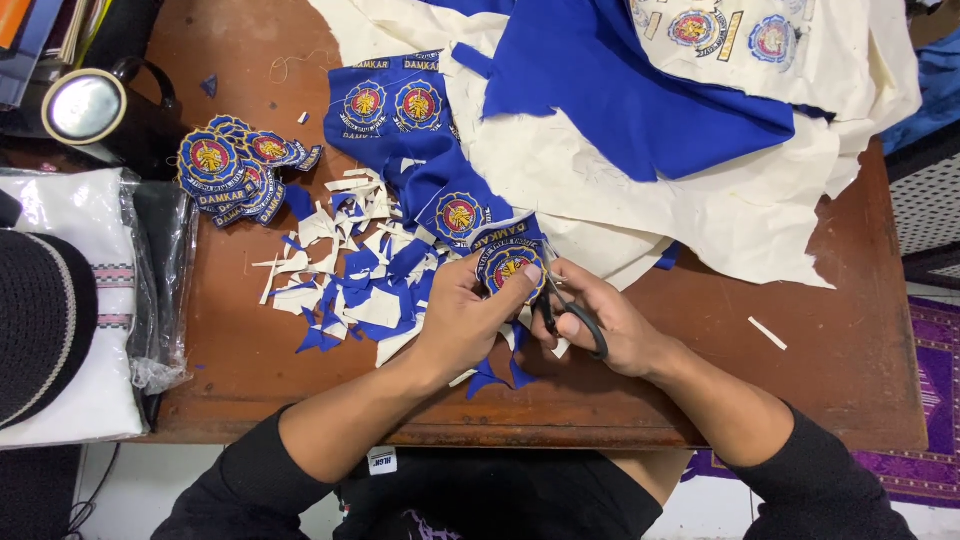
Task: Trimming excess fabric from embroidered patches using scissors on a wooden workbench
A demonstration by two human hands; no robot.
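Nearest me I see both forearms in black sleeves reaching up over the front edge of the desk (pixel 250 390), a worn brown wooden top. My left hand (pixel 465 310) is closed around a round blue patch (pixel 510 268) with a red and yellow emblem at its middle and a ring of lettering round the rim, thumb pressed on its face. My right hand (pixel 610 320) is gripping black scissors (pixel 572 315), fingers through the loops, with the blades pointing up at the right edge of the patch; I cannot tell whether the blades touch it. The patch sits between the two hands, just above the desk and near its front middle, still joined at its upper side to a blue strip (pixel 430 170) that carries more emblems of the same kind. Under and left of the hands lies a heap of scraps (pixel 345 285), blue and cream. Further left is a pile of cut patches (pixel 235 170), and beyond it a dark mug (pixel 95 110). Across the far right spreads cream cloth (pixel 700 200) with a blue sheet (pixel 620 80) over it. Off the left edge a bagged white cloth (pixel 95 250) lies, and off the right side is a purple rug (pixel 935 400).
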